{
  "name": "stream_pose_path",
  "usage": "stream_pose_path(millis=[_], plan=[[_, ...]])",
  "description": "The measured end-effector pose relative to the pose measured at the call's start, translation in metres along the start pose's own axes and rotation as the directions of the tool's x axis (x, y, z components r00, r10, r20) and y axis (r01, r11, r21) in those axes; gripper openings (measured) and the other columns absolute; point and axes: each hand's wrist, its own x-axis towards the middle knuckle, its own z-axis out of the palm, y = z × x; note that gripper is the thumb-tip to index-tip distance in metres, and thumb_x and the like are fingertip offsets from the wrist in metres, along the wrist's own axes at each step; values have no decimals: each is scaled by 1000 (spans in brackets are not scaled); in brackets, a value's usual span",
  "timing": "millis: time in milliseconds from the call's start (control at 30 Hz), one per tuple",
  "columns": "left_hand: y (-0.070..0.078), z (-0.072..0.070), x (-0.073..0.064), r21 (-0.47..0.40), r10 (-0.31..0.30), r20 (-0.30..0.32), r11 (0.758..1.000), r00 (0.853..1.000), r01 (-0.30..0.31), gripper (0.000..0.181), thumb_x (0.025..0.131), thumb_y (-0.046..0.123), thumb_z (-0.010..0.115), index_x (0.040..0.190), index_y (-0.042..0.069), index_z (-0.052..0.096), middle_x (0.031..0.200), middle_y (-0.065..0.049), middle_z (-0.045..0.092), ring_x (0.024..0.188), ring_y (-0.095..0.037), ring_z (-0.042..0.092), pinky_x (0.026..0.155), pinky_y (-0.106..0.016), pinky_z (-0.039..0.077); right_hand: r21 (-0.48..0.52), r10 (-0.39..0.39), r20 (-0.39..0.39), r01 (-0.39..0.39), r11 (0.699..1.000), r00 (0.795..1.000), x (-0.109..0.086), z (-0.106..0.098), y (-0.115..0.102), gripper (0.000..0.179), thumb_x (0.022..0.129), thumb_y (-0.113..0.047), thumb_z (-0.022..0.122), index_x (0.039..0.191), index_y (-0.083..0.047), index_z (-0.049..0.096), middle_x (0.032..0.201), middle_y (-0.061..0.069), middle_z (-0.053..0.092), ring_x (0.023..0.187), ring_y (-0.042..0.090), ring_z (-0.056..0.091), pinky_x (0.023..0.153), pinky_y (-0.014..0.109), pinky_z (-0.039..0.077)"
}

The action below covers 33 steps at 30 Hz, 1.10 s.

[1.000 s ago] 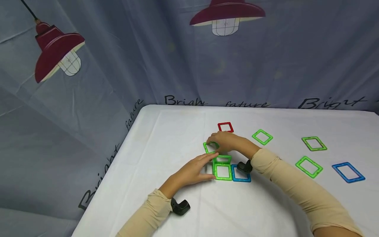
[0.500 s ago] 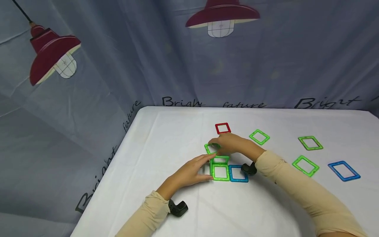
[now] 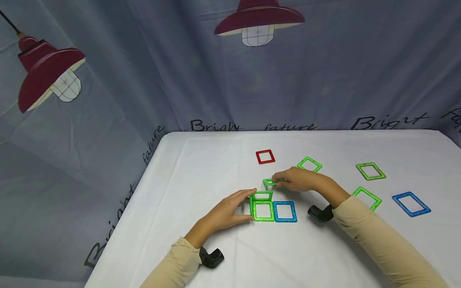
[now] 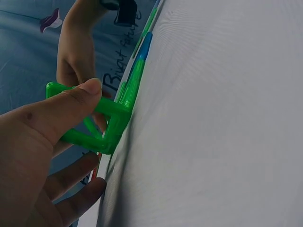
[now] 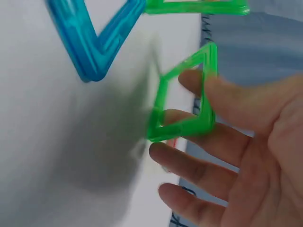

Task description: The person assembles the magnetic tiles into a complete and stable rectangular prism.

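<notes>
Small square magnetic tiles with open middles lie on the white table. My left hand (image 3: 225, 212) pinches a green tile corner (image 4: 118, 111), its thumb along an upright side. In the head view this corner has a flat green tile (image 3: 264, 219) with green tiles standing at its left and back edges. A blue tile (image 3: 285, 220) lies flat against its right side. My right hand (image 3: 300, 179) holds one more green tile (image 5: 158, 101) by its edge between thumb and fingers. That tile is raised over the table, behind and right of the corner, its shadow below.
A red tile (image 3: 267, 162) lies farther back. Toward the right lie loose green tiles, one at the back (image 3: 314, 161), partly behind my right hand, and a blue tile (image 3: 401, 195). A grey printed curtain (image 3: 173, 80) hangs behind the table.
My right hand has moved right, away from the corner, carrying the green tile with it. The red tile is now fully uncovered. My left hand stays at the corner; the head view has shifted slightly.
</notes>
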Motion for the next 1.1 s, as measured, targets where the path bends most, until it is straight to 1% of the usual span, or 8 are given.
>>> stream_pose_path(millis=[100, 133, 267, 500, 667, 833, 967, 1100], plan=[[0, 2, 1, -3, 8, -6, 1000, 1000, -8, 72, 81, 32, 69, 141, 17, 34, 138, 2, 44, 125, -13, 43, 101, -32, 38, 24, -4, -82, 6, 1000, 997, -17, 0, 0, 18, 91, -13, 53, 106, -10, 64, 100, 4, 67, 78, 12, 56, 70, 30, 48], [0, 2, 1, -6, 8, -8, 1000, 1000, -8, 72, 81, 32, 69, 141, 17, 34, 138, 2, 44, 125, -12, 43, 101, -32, 38, 31, 9, -101, -6, 999, 995, -21, 0, -1, 17, 91, -11, 53, 104, -10, 64, 97, 3, 67, 74, 10, 53, 66, 27, 46], [0, 2, 0, -11, 14, -8, 1000, 1000, -14, 71, 81, 31, 69, 141, 17, 34, 137, 3, 44, 125, -12, 44, 101, -31, 39, 27, 40, -136, -37, 999, 990, -37, 3, -8, 13, 90, -10, 54, 99, -10, 63, 87, 0, 65, 68, 9, 48, 59, 23, 40], [-1, 2, -1, -14, 18, -30, 1000, 999, -19, 72, 80, 30, 70, 141, 17, 34, 136, 2, 45, 125, -12, 44, 101, -31, 39, 26, 4, -117, -1, 1000, 993, -41, 5, -16, 14, 91, -8, 53, 98, -12, 64, 86, -5, 65, 70, 7, 49, 60, 22, 40], [0, 2, 0, -8, 37, -26, 999, 999, -37, 71, 81, 30, 69, 141, 18, 33, 137, 2, 44, 125, -12, 43, 101, -31, 39, 23, 25, -95, -23, 999, 995, -42, 5, -20, 13, 90, -10, 54, 98, -13, 64, 83, -6, 63, 67, 8, 48, 58, 21, 37], [1, 1, 2, -6, 37, -22, 999, 999, -38, 72, 81, 30, 69, 142, 18, 33, 137, 2, 44, 124, -11, 44, 101, -30, 39, 8, 29, -107, -28, 1000, 994, -42, 6, -22, 14, 90, -8, 54, 99, -12, 65, 82, -5, 64, 66, 8, 48, 58, 22, 37], [1, 1, 1, -12, 28, -14, 1000, 1000, -28, 71, 81, 30, 69, 141, 16, 33, 137, 1, 44, 124, -12, 44, 100, -31, 40, 32, 4, -90, -2, 999, 996, -41, 7, -21, 14, 90, -7, 53, 98, -11, 64, 81, -6, 64, 68, 7, 49, 58, 21, 39], [1, 1, 1, -5, 39, -24, 999, 999, -39, 71, 81, 29, 69, 141, 14, 34, 137, 0, 44, 123, -13, 46, 99, -32, 41, 52, -19, -75, 23, 998, 997, -40, 8, -20, 13, 90, -6, 53, 97, -10, 63, 78, -7, 62, 69, 7, 49, 60, 20, 40]])
